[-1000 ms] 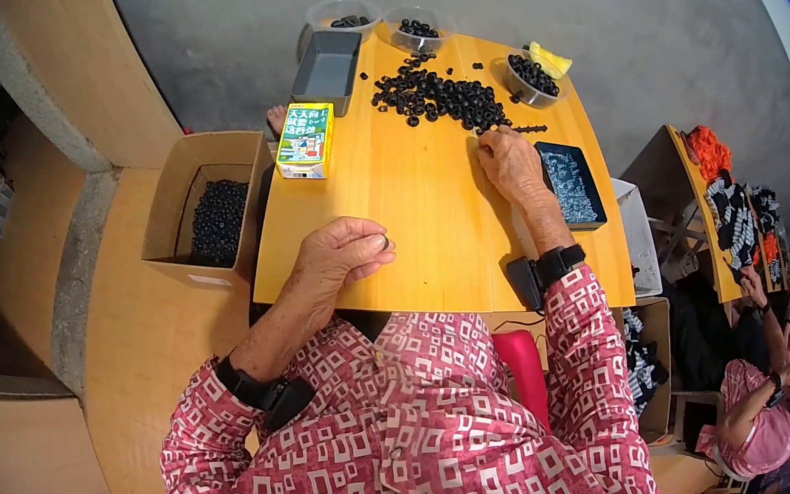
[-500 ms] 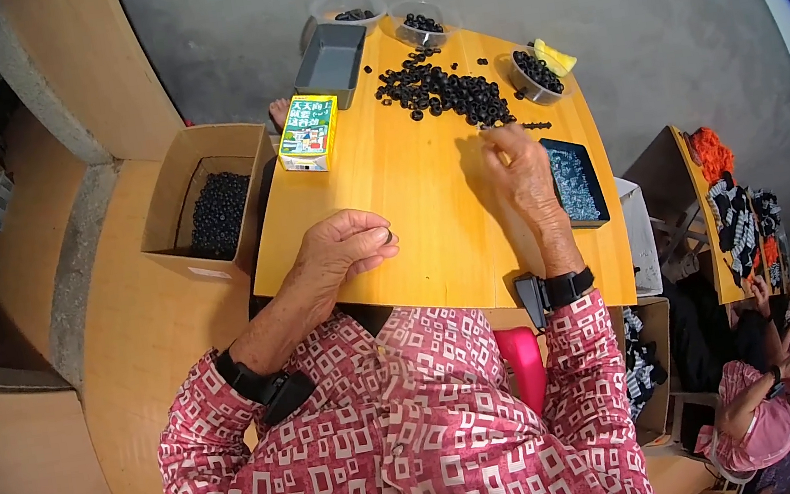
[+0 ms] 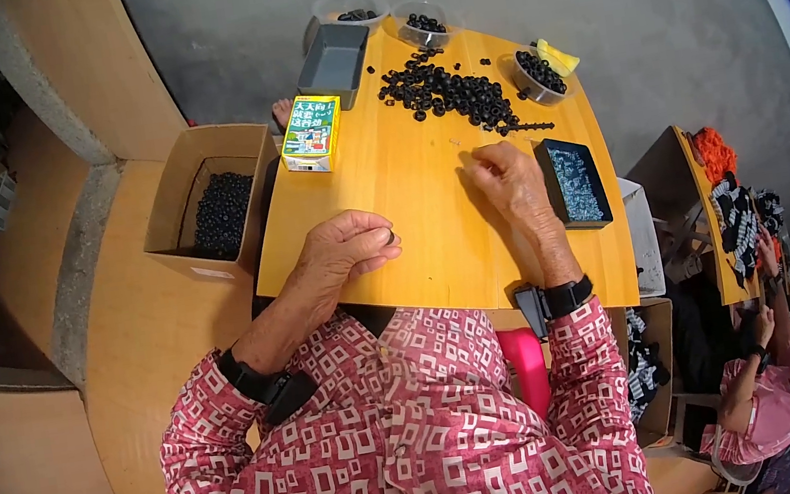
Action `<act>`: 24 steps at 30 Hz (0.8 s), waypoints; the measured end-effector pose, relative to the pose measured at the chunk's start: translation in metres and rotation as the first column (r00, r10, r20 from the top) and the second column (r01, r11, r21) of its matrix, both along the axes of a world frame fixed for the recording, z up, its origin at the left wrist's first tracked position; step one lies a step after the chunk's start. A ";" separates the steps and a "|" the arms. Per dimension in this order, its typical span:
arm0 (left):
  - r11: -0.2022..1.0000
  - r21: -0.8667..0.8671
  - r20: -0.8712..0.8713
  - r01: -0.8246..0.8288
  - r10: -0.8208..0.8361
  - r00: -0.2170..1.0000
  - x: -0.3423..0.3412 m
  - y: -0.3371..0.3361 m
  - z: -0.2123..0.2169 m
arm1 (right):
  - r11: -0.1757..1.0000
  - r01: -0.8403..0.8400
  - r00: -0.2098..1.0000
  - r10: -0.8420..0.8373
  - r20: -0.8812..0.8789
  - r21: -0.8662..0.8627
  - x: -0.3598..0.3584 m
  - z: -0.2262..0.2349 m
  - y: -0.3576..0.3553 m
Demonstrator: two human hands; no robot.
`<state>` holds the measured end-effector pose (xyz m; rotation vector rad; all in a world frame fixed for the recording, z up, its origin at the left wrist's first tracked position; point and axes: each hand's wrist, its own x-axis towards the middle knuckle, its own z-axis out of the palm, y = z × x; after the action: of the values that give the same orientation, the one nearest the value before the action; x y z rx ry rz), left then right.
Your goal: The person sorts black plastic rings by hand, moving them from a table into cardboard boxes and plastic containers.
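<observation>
Head view | left hand [image 3: 343,252] pinching small round black plastic-looking piece [image 3: 392,238] over yellow wooden tabletop [image 3: 416,178] | right hand [image 3: 516,192] curled—can't tell if holding | piece likely light, stiff—best held by its edge

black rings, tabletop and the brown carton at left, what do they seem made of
Rings: probably rubber or plastic, with a slight sheen; small highlights show on the black, but which of the two stays open.
Tabletop: wood or wood-look laminate, smooth, judging by its yellow grain-like streaks and soft sheen.
Carton: likely cardboard, matte, given its plain brown, thin walls.
</observation>
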<state>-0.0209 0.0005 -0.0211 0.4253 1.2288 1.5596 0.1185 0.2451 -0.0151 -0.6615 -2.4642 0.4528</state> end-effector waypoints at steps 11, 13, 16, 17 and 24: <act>0.996 0.079 -0.023 0.036 -0.034 0.999 0.001 -0.004 0.010 | 0.984 -0.102 0.995 0.103 0.000 0.144 -0.008 -0.004 -0.019; 0.992 0.110 -0.016 0.056 -0.054 0.998 0.003 -0.004 0.017 | 0.990 -0.140 0.988 0.138 -0.064 -0.026 -0.002 0.006 -0.036; 0.985 0.159 0.082 0.064 -0.078 0.994 0.003 -0.006 0.016 | 0.950 -0.195 0.973 0.157 -0.167 -0.244 0.007 0.035 -0.073; 0.987 0.153 0.082 0.053 -0.067 0.994 0.003 -0.009 0.017 | 0.936 -0.262 0.957 0.221 -0.187 -0.234 0.009 0.044 -0.084; 0.984 0.164 0.108 0.063 -0.082 0.991 0.010 -0.012 0.020 | 0.867 -0.445 0.892 0.405 -0.201 -0.225 0.020 0.065 -0.117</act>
<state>-0.0108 -0.0111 -0.0014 0.4726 0.9933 1.6038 0.1388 0.1278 0.0496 -0.1589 -2.4211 0.9813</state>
